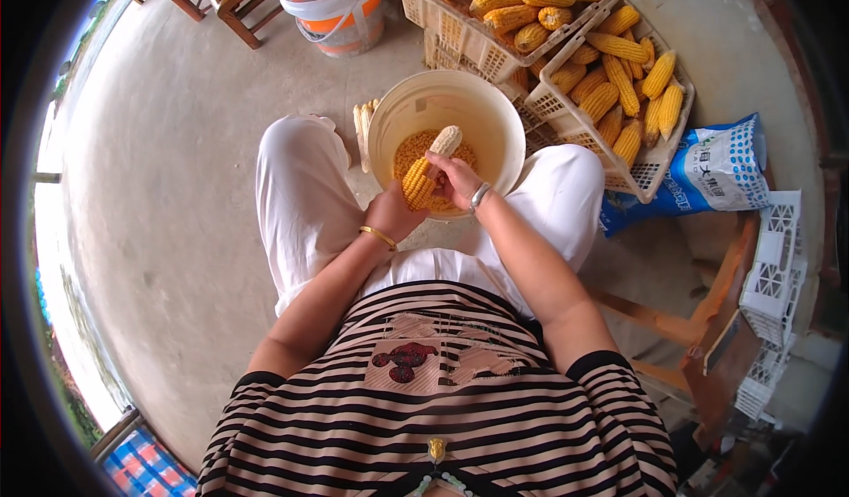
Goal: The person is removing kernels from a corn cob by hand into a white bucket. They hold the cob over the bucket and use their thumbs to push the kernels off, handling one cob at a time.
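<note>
My left hand point(393, 210) is closed round the lower end of a yellow corn cob point(416, 180) over a white bucket point(504, 126) between my knees. My right hand point(454, 179) has its fingers closed on a pale, bare cob end point(447, 139), pressed against the yellow corn; I cannot tell whether this is one cob or two. Loose yellow kernels point(409, 149) lie in the bucket below. Several pale stripped cobs point(363, 133) stand just outside it on the left, near my left knee.
Plastic crates point(646, 174) heaped with yellow corn stand at back right, beside a blue-and-white sack point(681, 179). A clear pail with an orange band point(340, 24) and wooden stools point(234, 2) are behind. A wooden piece point(716, 294) and white crates point(774, 267) are at right.
</note>
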Motion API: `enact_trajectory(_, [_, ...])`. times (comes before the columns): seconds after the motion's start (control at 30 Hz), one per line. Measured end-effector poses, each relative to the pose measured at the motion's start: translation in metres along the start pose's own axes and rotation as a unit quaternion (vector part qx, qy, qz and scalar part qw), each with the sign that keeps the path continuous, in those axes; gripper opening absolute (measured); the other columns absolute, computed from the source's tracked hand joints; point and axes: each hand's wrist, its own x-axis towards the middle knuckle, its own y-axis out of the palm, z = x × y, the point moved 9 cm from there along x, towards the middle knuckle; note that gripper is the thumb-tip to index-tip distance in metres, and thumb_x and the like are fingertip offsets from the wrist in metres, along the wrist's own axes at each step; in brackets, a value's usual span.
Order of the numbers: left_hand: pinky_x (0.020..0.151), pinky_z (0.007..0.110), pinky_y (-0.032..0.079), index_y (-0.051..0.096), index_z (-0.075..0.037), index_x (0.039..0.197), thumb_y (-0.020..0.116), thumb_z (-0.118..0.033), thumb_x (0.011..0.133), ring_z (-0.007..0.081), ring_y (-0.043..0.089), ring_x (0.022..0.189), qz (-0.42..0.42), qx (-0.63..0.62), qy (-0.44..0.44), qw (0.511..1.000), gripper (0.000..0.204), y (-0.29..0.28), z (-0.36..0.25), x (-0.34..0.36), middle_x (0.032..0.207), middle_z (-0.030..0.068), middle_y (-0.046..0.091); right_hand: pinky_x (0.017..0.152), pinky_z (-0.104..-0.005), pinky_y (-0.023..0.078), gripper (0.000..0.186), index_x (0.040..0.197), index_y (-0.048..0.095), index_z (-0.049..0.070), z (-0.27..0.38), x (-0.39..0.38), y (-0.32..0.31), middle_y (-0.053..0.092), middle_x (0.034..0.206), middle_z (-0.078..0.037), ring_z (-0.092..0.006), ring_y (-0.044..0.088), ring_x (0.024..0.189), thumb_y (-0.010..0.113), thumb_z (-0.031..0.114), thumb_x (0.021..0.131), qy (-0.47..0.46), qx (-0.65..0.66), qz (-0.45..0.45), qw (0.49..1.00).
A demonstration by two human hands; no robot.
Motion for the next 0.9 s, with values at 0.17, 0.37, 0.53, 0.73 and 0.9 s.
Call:
enact_trajectory(0.17, [0.064, 0.041, 0.049, 0.051, -0.001, 0.092, 0.075, -0.032, 0.060, 0.0367, 0.061, 0.074, 0.001, 0.047, 0.004, 0.999, 0.051, -0.004, -0.015, -0.006, 0.076, 0.0217, 0.062, 0.062, -0.0312, 0.051, 0.033, 0.090, 0.059, 0.003, -0.001, 0.006, -0.015, 0.062, 0.083, -0.006, -0.0174, 0.062, 0.071, 0.070, 0.031, 0.076, -0.054, -0.049, -0.066, 0.995])
enact_trajectory(0.37, [0.065, 0.040, 0.050, 0.053, 0.001, 0.092, 0.076, -0.033, 0.060, 0.0361, 0.062, 0.075, -0.006, 0.015, 0.023, 1.000, 0.052, -0.006, -0.013, -0.006, 0.078, 0.0218, 0.062, 0.066, -0.0319, 0.052, 0.029, 0.095, 0.058, 0.003, 0.002, 0.005, 0.000, 0.062, 0.087, -0.006, -0.0177, 0.062, 0.076, 0.065, 0.028, 0.081, -0.048, -0.024, 0.019, 0.998])
enact_trajectory(0.53, [0.065, 0.040, 0.050, 0.054, 0.002, 0.092, 0.076, -0.032, 0.060, 0.0357, 0.062, 0.077, 0.004, 0.014, 0.013, 1.000, 0.052, -0.005, -0.009, -0.006, 0.080, 0.0217, 0.063, 0.071, -0.0331, 0.052, 0.025, 0.094, 0.057, 0.004, 0.002, 0.003, 0.005, 0.062, 0.088, -0.006, -0.0178, 0.062, 0.078, 0.063, 0.024, 0.082, -0.049, -0.020, 0.054, 0.997])
enact_trajectory(0.73, [0.065, 0.039, 0.050, 0.055, 0.001, 0.094, 0.075, -0.032, 0.060, 0.0349, 0.063, 0.076, 0.023, -0.036, 0.018, 0.999, 0.052, -0.006, -0.013, -0.007, 0.079, 0.0211, 0.063, 0.074, -0.0342, 0.051, 0.023, 0.094, 0.057, 0.003, -0.001, 0.000, 0.002, 0.062, 0.091, -0.007, -0.0190, 0.061, 0.082, 0.059, 0.023, 0.083, -0.060, -0.034, 0.084, 0.994])
enact_trajectory(0.9, [0.064, 0.039, 0.050, 0.054, 0.001, 0.095, 0.075, -0.034, 0.061, 0.0349, 0.063, 0.075, -0.004, 0.029, 0.005, 1.000, 0.052, -0.007, -0.014, -0.009, 0.078, 0.0207, 0.063, 0.069, -0.0339, 0.052, 0.029, 0.092, 0.056, 0.003, -0.004, 0.001, -0.004, 0.062, 0.086, -0.007, -0.0191, 0.062, 0.078, 0.063, 0.028, 0.080, -0.042, 0.005, 0.037, 0.998])
